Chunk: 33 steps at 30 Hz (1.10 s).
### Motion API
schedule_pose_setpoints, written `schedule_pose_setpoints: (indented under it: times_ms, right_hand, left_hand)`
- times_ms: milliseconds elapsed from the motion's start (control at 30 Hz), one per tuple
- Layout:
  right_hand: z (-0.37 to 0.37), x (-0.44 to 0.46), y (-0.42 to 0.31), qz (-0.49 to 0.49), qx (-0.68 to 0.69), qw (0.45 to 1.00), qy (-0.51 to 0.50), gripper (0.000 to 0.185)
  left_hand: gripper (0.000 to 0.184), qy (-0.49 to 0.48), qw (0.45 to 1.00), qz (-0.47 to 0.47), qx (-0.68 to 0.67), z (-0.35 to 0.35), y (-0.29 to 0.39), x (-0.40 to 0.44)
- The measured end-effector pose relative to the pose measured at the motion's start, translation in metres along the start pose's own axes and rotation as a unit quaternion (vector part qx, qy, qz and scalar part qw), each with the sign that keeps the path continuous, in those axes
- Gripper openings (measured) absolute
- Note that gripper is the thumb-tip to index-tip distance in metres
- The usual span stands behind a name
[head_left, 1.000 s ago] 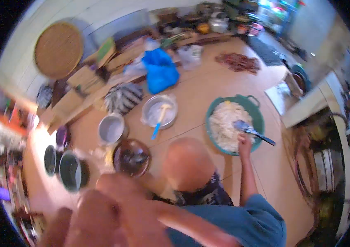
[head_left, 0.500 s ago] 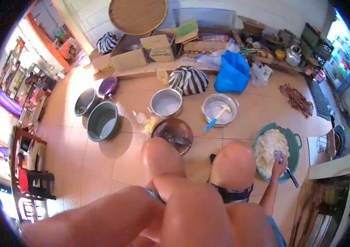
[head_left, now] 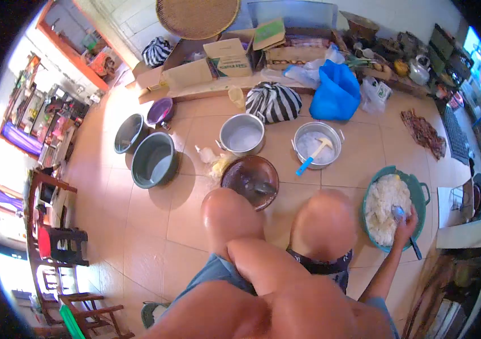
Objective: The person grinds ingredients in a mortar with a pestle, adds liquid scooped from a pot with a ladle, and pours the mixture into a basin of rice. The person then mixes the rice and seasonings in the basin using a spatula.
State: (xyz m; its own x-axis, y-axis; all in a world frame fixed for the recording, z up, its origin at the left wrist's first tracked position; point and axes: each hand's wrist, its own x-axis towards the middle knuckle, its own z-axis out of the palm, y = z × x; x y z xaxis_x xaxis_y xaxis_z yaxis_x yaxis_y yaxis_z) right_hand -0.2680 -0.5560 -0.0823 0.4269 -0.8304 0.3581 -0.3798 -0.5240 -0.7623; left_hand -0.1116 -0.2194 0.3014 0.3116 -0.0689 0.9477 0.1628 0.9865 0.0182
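The blur of a second ago has cleared, and the left hand has gone from view; the right hand (head_left: pixel 408 222), its grip still closed around a dark-handled spoon (head_left: pixel 398 212), stays at the rice (head_left: pixel 383 210), so that work continues: white, clumpy, heaped in a round green plastic basin (head_left: pixel 417 191)

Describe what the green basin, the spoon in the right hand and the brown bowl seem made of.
Green basin: probably plastic, evenly coloured, its loop handle seemingly moulded with the rim.
Spoon: shiny greyish head suggests metal; the dark handle may be plastic.
Brown bowl: its dark, slightly glossy surface could be clay, stone or wood.
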Motion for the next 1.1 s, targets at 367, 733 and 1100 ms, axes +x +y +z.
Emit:
schedule_pose_setpoints:
  times_ms: [367,733,1100]
  right_hand:
    - [-0.101,0.006,0.105,0.021,-0.415,0.902,-0.119,0.042]
    - [-0.085,-0.009,0.061,0.1,-0.391,0.869,-0.287,0.042]
    - [-0.047,0.006,0.01,0.049,-0.4,0.86,-0.313,0.024]
  left_hand:
    - [0.039,0.102,0.978,-0.112,0.141,-0.075,-0.126,-0.067]
    - [0.051,0.309,0.47,-0.774,0.29,-0.2,-0.246,-0.463]
    - [0.045,0.23,0.393,-0.851,0.26,-0.169,-0.247,-0.408]
